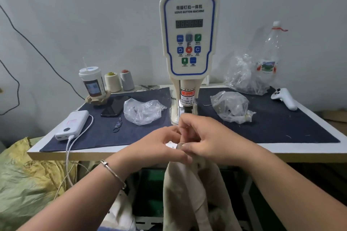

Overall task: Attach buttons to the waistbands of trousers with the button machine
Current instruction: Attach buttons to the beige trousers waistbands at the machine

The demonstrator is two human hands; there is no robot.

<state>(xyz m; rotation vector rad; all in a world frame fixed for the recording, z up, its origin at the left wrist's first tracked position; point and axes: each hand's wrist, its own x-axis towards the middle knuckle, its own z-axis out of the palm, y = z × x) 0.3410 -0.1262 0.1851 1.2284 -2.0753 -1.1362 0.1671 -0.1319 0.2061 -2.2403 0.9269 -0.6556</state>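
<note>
Both hands meet at the near edge of the worktop, directly below the ram of the button machine. The left hand curls its fingers around the top of the beige trousers, which hang down from the worktop edge. The right hand pinches the same bunched waistband, with what seems to be a small round piece under its fingertips; whether that is a button cannot be told.

The main risk is the fingers: they sit very close under the ram, so a triggered stroke could catch them. If the grip lets the cloth shift, the button would probably land off its mark.

Counted: one machine, two thread cones at far left, three clear plastic bags, one cup, one phone, one power bank, one plastic bottle, one white controller.
</note>
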